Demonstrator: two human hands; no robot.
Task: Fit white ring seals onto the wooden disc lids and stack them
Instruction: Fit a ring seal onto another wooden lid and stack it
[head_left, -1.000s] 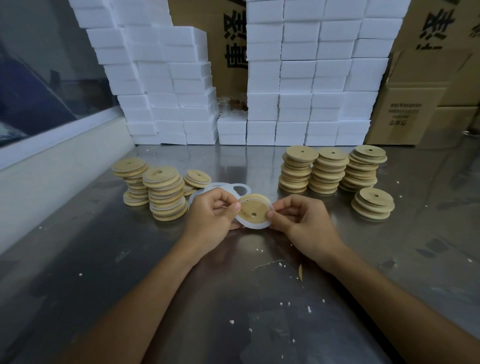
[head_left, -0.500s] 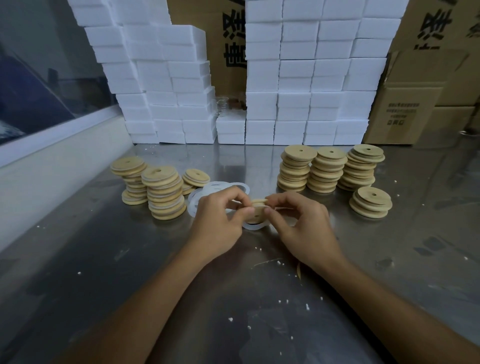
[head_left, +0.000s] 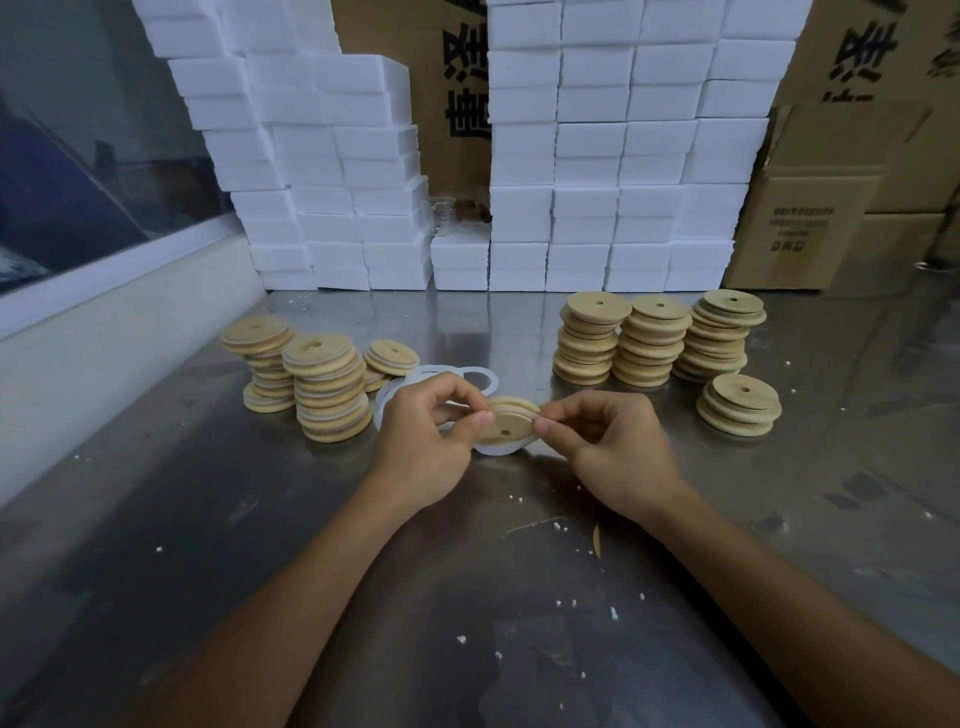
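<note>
While left hand (head_left: 423, 441) and right hand (head_left: 613, 447) are pinching wooden lid (head_left: 511, 423) above table (head_left: 519, 649) | white ring seal (head_left: 496, 448) is hanging half-seated | risk: slipping off, twisting if stretched unevenly

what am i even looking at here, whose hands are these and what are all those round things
This is one picture from a camera worn on a person's head, looking down at their own bare hands over a metal table; there is no machine. The left hand and right hand together pinch one wooden disc lid, with a white ring seal hanging partly around its lower edge, not fully seated. More loose white rings lie just behind the left hand. Stacks of lids stand on the left and on the right. At the back are white foam blocks and cardboard boxes.
</note>
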